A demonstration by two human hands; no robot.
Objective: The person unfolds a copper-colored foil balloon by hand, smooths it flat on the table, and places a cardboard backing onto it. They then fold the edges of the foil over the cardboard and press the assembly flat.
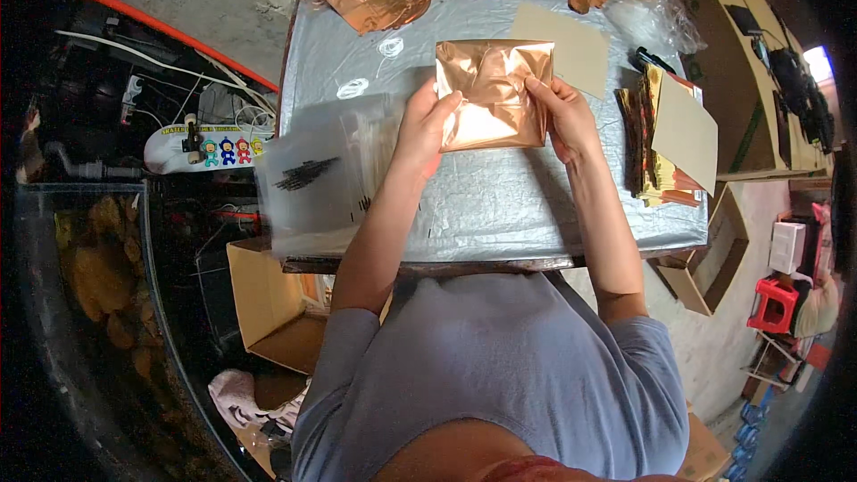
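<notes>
You are folding the shiny foil sheet (494,95). Your left hand (427,120) and right hand (562,112) pinch its 2 sides with closed fingers, above the middle of the table (500,205). Next, I think, press it flat.

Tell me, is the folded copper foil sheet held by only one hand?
No, both the left hand and the right hand grip the folded copper foil sheet at its sides.

Both forearms reach forward, left hand (427,120) and right hand (564,114) raised facing each other, fingers pinched shut
</notes>
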